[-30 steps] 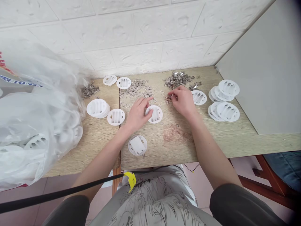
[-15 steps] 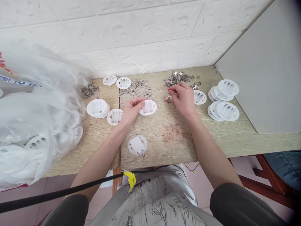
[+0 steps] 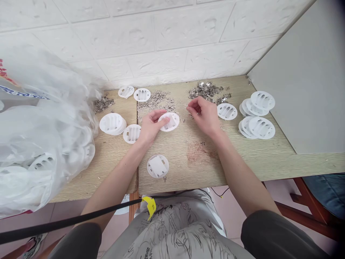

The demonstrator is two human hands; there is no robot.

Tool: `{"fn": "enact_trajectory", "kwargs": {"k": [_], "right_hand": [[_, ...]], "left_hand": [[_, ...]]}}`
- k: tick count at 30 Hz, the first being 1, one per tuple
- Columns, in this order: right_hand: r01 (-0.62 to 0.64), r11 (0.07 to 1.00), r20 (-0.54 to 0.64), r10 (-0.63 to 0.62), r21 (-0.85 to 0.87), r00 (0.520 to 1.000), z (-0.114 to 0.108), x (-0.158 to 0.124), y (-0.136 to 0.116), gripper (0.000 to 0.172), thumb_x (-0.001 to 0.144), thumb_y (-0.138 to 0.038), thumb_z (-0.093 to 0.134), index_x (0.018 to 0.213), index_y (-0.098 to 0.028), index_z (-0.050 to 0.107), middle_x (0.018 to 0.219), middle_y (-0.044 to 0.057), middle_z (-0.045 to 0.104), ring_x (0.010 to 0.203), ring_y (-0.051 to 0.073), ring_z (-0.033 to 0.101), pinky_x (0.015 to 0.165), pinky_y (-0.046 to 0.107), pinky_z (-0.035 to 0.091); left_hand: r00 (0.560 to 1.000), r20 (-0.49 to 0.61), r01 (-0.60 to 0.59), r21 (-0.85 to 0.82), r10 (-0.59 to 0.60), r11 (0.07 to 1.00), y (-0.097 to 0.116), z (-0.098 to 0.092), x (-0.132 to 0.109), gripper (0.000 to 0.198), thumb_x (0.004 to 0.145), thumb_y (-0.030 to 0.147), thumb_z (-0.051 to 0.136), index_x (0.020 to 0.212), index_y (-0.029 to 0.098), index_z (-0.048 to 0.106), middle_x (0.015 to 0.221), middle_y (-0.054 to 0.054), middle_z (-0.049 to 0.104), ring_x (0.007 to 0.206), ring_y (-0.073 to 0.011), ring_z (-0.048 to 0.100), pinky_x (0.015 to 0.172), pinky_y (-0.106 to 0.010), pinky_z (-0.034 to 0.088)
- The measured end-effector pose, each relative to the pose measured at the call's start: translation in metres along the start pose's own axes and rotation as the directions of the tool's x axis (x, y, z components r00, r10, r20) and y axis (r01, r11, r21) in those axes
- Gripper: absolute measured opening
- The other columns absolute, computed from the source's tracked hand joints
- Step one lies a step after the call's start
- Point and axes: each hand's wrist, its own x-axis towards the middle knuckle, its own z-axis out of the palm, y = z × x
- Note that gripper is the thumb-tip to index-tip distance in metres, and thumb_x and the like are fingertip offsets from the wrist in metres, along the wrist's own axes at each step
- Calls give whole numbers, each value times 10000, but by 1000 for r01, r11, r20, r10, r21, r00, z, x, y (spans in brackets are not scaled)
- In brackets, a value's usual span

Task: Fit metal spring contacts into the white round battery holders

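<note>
My left hand grips a round white plastic battery holder by its left side, thumb on top and fingers behind. The holder is tilted slightly off the table. To its right, my right hand is closed in a pinch, with a tiny metal bit showing at its fingertips. Behind that hand lies a heap of metal contact pieces. Small loose metal pieces are spread beyond my left hand. One more round holder rests just right of my right hand.
Stacked white holders stand at the right, near a grey panel. Another stack is at left, beside a large clear plastic bag. A single holder lies near the table's front. A black cable crosses below.
My right hand has moved left, away from the metal heap and nearer the held holder. My left hand has lifted and tilted the holder a little, its thumb now further over it.
</note>
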Motion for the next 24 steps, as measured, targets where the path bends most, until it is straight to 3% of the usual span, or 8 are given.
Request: {"fn": "enact_trajectory", "kwargs": {"k": [5, 11, 18, 24], "right_hand": [[91, 996, 87, -92, 15, 992, 8, -3, -8, 134, 878, -238, 524, 904, -203, 652, 879, 76, 682, 765, 200, 596, 713, 347, 469], [277, 957, -2, -278, 89, 961, 13, -4, -6, 123, 902, -214, 536, 852, -198, 647, 828, 54, 655, 712, 167, 562, 661, 317, 446], [309, 934, -65, -302, 181, 951, 24, -12, -23, 77, 910, -217, 527, 868, -192, 587, 873, 56, 608, 728, 161, 542, 661, 316, 449], [335, 928, -87, -325, 163, 942, 29, -14, -24, 81, 904, -204, 507, 871, -195, 581, 844, 51, 604, 737, 166, 536, 671, 318, 442]], "left_hand": [[999, 34, -22, 85, 19, 996, 2, 3, -3, 380, 638, 231, 796, 1001, 164, 708, 990, -79, 740, 897, -206, 690, 793, -361, 573], [997, 79, -29, 100, 21, 995, 6, 7, -8, 350, 631, 314, 809, 934, 155, 738, 969, -80, 749, 827, -193, 681, 746, -326, 560], [994, 103, -54, 74, 46, 996, 2, 10, -9, 339, 622, 349, 828, 883, 159, 726, 840, -37, 724, 747, -153, 648, 698, -286, 535], [992, 117, -52, 77, 43, 996, 0, 11, -8, 363, 618, 373, 837, 882, 156, 714, 811, -34, 712, 724, -151, 636, 673, -280, 517]]}}
